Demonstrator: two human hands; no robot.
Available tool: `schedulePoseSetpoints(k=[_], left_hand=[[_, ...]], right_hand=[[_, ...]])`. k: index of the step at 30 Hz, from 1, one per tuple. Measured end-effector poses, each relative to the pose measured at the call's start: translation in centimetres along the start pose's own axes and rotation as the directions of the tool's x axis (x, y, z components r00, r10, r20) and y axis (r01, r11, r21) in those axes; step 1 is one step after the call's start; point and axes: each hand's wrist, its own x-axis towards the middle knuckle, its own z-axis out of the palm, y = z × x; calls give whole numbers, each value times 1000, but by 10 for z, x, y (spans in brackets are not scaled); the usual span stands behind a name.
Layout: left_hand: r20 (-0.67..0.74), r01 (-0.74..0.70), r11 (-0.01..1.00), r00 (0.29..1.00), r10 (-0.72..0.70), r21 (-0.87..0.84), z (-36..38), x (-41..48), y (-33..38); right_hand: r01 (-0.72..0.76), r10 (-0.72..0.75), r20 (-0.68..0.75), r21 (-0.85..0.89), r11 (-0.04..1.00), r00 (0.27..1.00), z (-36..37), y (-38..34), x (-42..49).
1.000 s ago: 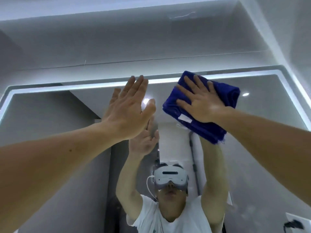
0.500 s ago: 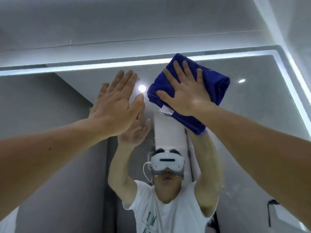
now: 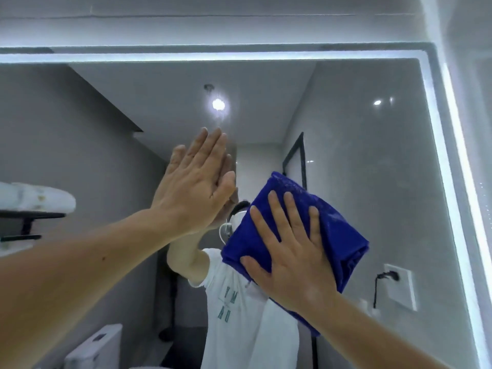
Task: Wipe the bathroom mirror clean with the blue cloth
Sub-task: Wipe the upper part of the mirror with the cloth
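The bathroom mirror (image 3: 372,166) fills the view, framed by a lit white strip along its top and right edges. A folded blue cloth (image 3: 327,230) lies flat against the glass at centre right. My right hand (image 3: 290,257) presses on it with straight, spread fingers. To the left and higher, my left hand (image 3: 194,187) rests flat on the glass, fingers straight and together, holding nothing. The cloth hides part of the reflected person.
The mirror reflects a ceiling lamp (image 3: 218,104), a toilet cistern (image 3: 95,347) at the bottom left, a shelf with folded towels (image 3: 34,201) at the left, and a wall socket (image 3: 396,283) at the right. A grey wall runs above the mirror.
My right hand has slid the blue cloth down the glass from the top edge to the middle and slightly right. My left hand stays flat on the mirror. The view has tilted down.
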Motion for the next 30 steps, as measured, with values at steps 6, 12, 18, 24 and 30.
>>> schedulePoseSetpoints(k=[6,12,18,24,30], left_hand=[[18,3,1000,1000,-3,7,-4,-14,8],[8,-27,999,1000,27,-22,-4,6,2],[-66,-43,999,997,41,-32,-10,25,-23],[-114,-35,999,993,31,-34,-26,17,-65],[-103,-10,997,995,1,-81,-21,-1,-75]], right_hand=[[123,-122,90,0,992,988,10,-11,-60],[191,-187,66,-71,979,980,-14,15,27],[-158,156,-47,-32,987,987,-35,29,179],[-378,377,-109,15,926,920,-35,7,220],[-291,289,-143,7,957,947,-22,-29,153]])
